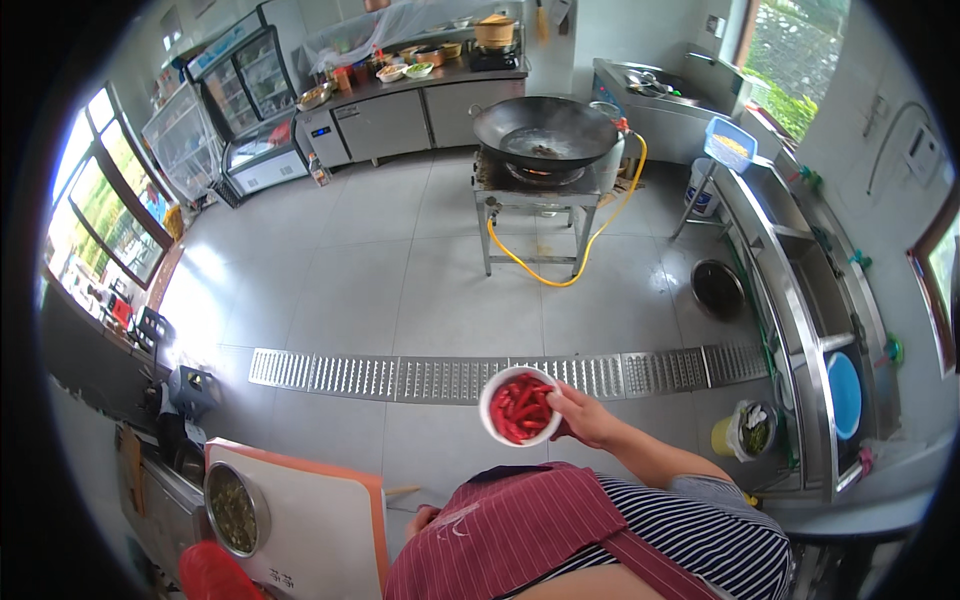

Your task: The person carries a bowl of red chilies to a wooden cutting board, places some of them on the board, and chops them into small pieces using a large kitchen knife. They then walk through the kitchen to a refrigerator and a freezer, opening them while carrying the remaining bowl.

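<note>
A white bowl (485,420) full of red chilli peppers (521,409) is in my right hand (581,414), its thumb over the rim. The bowl is held up in front of the maroon striped apron (510,525), above the floor. Of my left hand (422,519) only a small part shows beside the apron, near the board's right edge; the rest is hidden. A pale wooden stick (403,490) lies just above that hand. On the white cutting board (322,517) at lower left sits a metal bowl (262,517) of chopped greenish food.
A large wok (544,135) stands on a lit gas stove with a yellow hose (600,244). Metal sinks (799,322) run along the right wall. A drain grate (442,379) crosses the floor. A dark round lid or pan (718,289) and a bin (724,436) are at right.
</note>
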### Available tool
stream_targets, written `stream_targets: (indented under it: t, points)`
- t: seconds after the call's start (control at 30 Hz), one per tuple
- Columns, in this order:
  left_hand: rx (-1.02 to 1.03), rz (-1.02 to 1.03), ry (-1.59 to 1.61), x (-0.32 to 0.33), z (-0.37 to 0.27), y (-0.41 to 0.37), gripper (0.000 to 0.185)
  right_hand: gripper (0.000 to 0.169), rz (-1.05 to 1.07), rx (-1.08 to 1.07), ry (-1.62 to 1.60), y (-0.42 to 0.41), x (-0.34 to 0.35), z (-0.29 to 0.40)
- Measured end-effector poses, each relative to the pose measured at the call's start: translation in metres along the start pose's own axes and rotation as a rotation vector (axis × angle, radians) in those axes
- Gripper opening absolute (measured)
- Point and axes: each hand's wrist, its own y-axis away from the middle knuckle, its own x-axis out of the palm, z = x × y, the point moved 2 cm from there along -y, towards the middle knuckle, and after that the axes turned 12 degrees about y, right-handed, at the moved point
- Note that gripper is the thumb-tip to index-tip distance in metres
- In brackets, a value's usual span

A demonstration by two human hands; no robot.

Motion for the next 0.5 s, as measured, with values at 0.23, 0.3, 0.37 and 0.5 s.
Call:
stream_targets:
  t: [0.23, 0.3, 0.37, 0.5]
  points:
    - [-0.111, -0.195, 0.102, -0.083, 0.003, -0.129, 0.031, 0.048, 0.304, -0.033, 0.201, -0.205, 0.07, 0.079]
    - [-0.119, -0.224, 0.121, -0.111, 0.004, -0.169, 0.031, 0.047, 0.306, -0.013, 0.129, -0.254, 0.091, 0.093]
    - [-0.085, -0.241, 0.125, -0.148, 0.001, -0.22, 0.031, 0.046, 0.286, 0.002, 0.152, -0.309, 0.11, 0.104]
    - [0.111, -0.252, 0.094, -0.22, -0.004, -0.303, 0.033, 0.047, 0.306, -0.019, 0.206, -0.393, 0.137, 0.158]
